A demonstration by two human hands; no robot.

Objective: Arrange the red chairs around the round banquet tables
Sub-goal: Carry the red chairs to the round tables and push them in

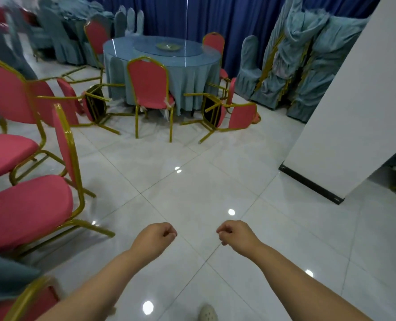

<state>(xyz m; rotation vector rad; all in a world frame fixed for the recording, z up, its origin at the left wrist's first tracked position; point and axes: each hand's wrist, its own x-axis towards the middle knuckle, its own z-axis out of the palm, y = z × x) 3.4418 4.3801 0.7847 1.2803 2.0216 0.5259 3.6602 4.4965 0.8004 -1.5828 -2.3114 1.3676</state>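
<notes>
I am seeing both arms reaching out over the white tiled floor (192, 181), the left grip (155, 237) and the right grip (236, 235) both clenching into fists and holding nothing. To my left two red chairs (25, 212) are standing upright, one behind the other. Further off, one upright chair (149, 86) is facing the round desk (162, 59) under its blue cloth, and tipped chairs (227, 112) are lying on the floor at both sides of it.
</notes>
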